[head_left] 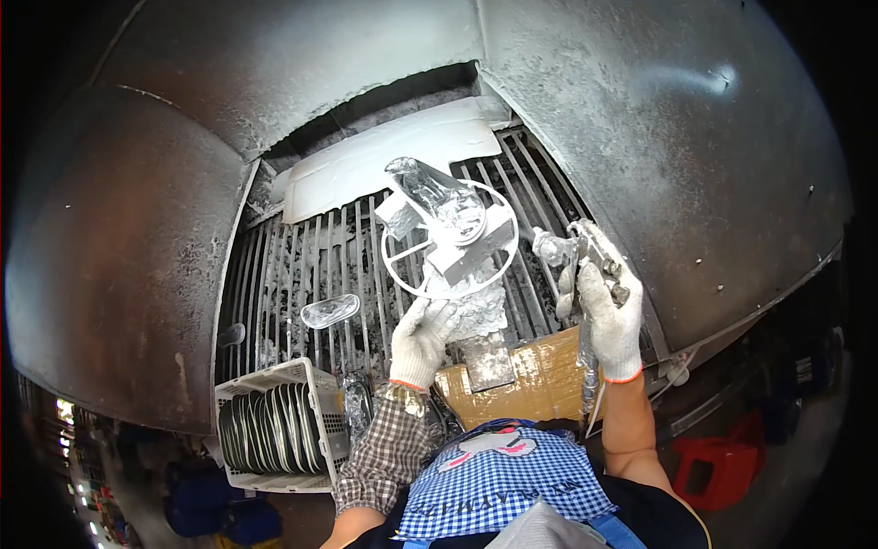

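My right hand [613, 316], in a white knit glove, is closed round a metal spray gun [599, 249] coated in pale residue. The gun points left toward a white spoked wheel [388, 265] on a stand. My left hand [421, 340], also gloved, has its fingers at the wheel's near rim, seemingly pinching it; the fingertips are partly hidden. On the wheel rests a long, shiny, silvery piece [439, 197] with a rounded end, tilted up and away. Pale blocks [476, 252] lie beside and under it. Below the wheel, the stand is crusted with white-grey residue [480, 309].
A slatted metal grate [315, 256] lies under the work, with metal walls [658, 137] on both sides. A shiny oval plate [330, 312] rests on the slats. A white plastic basket [334, 416] at left holds several dark oval pieces. Taped cardboard [546, 371] covers the near edge.
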Tool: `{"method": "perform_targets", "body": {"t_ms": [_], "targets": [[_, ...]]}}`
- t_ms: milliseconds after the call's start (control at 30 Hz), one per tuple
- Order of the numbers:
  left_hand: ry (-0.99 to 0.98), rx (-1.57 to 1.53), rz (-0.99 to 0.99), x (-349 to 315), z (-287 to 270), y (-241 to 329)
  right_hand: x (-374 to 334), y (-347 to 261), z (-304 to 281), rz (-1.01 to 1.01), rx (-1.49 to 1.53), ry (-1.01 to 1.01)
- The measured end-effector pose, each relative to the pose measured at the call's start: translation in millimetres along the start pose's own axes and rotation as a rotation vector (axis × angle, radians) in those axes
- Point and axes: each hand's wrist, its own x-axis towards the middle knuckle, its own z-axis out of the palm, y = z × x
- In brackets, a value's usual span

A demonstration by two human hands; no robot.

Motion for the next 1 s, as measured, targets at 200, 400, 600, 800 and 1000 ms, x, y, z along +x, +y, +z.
{"method": "perform_targets", "body": {"t_ms": [200, 400, 600, 800, 1000], "targets": [[0.024, -0.019, 0.055, 3.7, -17.3, 16.6, 0.6, 5.8, 1.6, 0.011, -0.026, -0.069], [0.048, -0.010, 0.085, 8.6, -14.3, 33.2, -0.9, 9.1, 4.5, 0.011, -0.097, -0.183], [0.036, -0.015, 0.126, 22.0, -29.5, 50.6, 2.6, 16.5, 11.2, 0.044, 0.018, -0.125], [0.056, -0.037, 0.191, 28.0, -22.1, 64.5, 7.6, 26.5, 20.9, 0.030, -0.030, -0.185], [0.071, 0.029, 0.253, 43.0, -24.4, 76.8, 21.0, 38.4, 22.7, 0.036, -0.038, -0.178]]}}
